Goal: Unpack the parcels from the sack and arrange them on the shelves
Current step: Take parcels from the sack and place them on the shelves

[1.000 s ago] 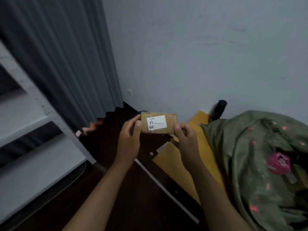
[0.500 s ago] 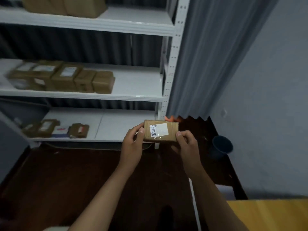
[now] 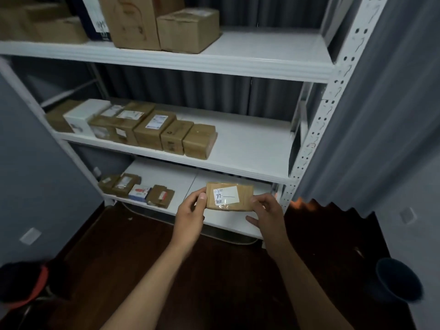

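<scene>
A small brown parcel [image 3: 240, 195] with a white handwritten label is held level in front of me. My left hand [image 3: 190, 214] grips its left end and my right hand [image 3: 267, 214] grips its right end. The parcel hovers over the front of the lowest white shelf [image 3: 228, 221]. That shelf carries several small parcels [image 3: 137, 190] at its left. The middle shelf [image 3: 250, 148] holds a row of several brown boxes [image 3: 152, 129]. Larger cartons [image 3: 166, 25] stand on the top shelf [image 3: 262, 58]. The sack is out of view.
A perforated white shelf post [image 3: 316, 129] stands at the right, with a grey curtain [image 3: 385, 115] beside it. A dark bin [image 3: 397, 281] sits on the dark wooden floor at lower right. A black and red object [image 3: 26, 284] lies at lower left, beside a grey wall [image 3: 35, 186].
My view has swung left from the green sack and wall corner to the shelving unit. Both hands have kept hold of the parcel and carried it in front of the lowest shelf.
</scene>
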